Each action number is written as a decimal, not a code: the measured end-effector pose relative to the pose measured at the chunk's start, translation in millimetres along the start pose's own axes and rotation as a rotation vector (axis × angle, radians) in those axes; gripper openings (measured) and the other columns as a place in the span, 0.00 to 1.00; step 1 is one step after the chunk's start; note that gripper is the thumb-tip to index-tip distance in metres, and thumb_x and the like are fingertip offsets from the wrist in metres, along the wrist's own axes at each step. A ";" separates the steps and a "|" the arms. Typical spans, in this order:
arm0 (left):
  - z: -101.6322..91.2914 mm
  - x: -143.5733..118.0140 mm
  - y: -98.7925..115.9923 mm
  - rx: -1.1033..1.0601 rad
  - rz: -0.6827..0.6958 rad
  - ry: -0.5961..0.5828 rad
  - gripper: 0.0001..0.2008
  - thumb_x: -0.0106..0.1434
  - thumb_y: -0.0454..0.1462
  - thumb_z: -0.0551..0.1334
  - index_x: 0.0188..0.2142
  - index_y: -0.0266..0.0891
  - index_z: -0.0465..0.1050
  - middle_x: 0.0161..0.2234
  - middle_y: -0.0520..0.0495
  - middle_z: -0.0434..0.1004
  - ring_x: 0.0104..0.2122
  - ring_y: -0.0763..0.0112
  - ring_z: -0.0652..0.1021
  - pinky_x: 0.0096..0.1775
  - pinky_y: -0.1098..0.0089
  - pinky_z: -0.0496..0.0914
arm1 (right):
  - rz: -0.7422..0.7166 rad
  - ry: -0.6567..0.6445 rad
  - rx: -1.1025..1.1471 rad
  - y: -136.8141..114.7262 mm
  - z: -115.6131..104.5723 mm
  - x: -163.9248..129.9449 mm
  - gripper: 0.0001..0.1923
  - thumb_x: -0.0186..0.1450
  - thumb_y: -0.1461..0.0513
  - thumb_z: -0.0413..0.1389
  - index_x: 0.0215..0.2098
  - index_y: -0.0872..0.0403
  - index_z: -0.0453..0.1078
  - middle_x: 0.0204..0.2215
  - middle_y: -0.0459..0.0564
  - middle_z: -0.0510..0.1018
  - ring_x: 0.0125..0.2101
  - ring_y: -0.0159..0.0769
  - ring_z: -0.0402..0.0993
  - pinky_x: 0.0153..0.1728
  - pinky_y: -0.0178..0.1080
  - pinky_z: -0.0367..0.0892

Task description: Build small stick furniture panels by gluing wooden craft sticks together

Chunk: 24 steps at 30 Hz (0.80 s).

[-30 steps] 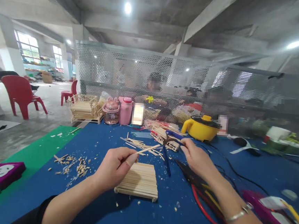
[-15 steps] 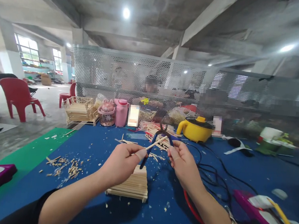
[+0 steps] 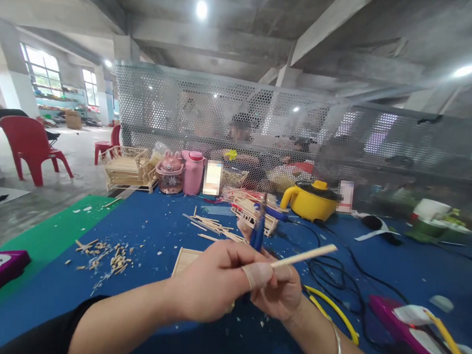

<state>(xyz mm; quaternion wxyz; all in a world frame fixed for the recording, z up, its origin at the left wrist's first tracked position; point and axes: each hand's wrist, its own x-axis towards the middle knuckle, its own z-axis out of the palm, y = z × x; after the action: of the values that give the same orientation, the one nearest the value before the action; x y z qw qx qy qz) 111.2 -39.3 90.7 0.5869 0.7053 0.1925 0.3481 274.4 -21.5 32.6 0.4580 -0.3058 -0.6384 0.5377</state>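
Note:
My left hand (image 3: 221,280) is closed, pinching a thin wooden stick (image 3: 309,255) between thumb and fingers. The stick's free end points to the right and slightly up. Just behind it, my right hand (image 3: 281,294) holds blue-handled pliers (image 3: 258,228) with the dark jaws upward. My left hand overlaps part of the right one, hiding some of its fingers and the lower handles. Under my left hand lies a small panel of wooden sticks (image 3: 185,260), mostly covered. Loose sticks (image 3: 215,226) are scattered beyond my hands.
Offcuts (image 3: 119,260) litter the blue tabletop (image 3: 153,219) at left. Toward the back stand a stick-built wooden model (image 3: 131,170), a pink bottle (image 3: 194,173) and a yellow electric pot (image 3: 314,201). Black cables (image 3: 338,279) and a purple power strip (image 3: 412,338) occupy the right.
My left hand has moved right with the stick, now in front of my right hand. The pliers have turned upright and edge-on; earlier their handles were spread wide.

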 end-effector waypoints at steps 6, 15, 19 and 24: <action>3.9 -9.1 -1.8 -0.063 0.103 -0.050 0.16 0.60 0.45 0.58 0.25 0.35 0.73 0.23 0.51 0.67 0.25 0.75 0.66 0.30 0.73 0.62 | -0.033 0.020 -0.108 -10.1 -3.9 -2.2 0.29 0.57 0.43 0.40 0.48 0.47 0.66 0.39 0.54 0.76 0.35 0.42 0.75 0.31 0.44 0.66; -13.3 3.7 -17.6 -0.270 -0.057 0.080 0.17 0.55 0.49 0.62 0.24 0.37 0.71 0.18 0.55 0.64 0.17 0.81 0.56 0.21 0.74 0.49 | -0.074 0.049 0.195 -9.7 -6.9 0.0 0.11 0.53 0.57 0.55 0.35 0.49 0.69 0.23 0.47 0.74 0.18 0.31 0.65 0.18 0.33 0.60; -20.8 7.3 -38.8 -0.277 -0.115 0.139 0.17 0.54 0.50 0.62 0.25 0.37 0.70 0.15 0.58 0.57 0.15 0.81 0.56 0.20 0.74 0.48 | -0.039 0.082 0.206 -10.5 9.3 5.1 0.14 0.56 0.60 0.48 0.40 0.50 0.66 0.30 0.52 0.75 0.29 0.38 0.72 0.29 0.40 0.68; -16.1 4.5 -47.8 -0.175 -0.130 0.091 0.19 0.55 0.51 0.61 0.26 0.36 0.70 0.16 0.58 0.57 0.16 0.81 0.57 0.21 0.74 0.48 | 0.063 -0.024 0.194 -12.6 18.1 0.5 0.22 0.51 0.63 0.48 0.45 0.52 0.66 0.37 0.55 0.76 0.36 0.41 0.74 0.39 0.45 0.69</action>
<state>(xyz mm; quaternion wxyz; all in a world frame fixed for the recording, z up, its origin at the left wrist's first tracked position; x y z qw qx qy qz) 109.2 -13.7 46.9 0.6581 0.6208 0.2331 0.3567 258.9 -31.4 44.8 0.4609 -0.2734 -0.5789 0.6147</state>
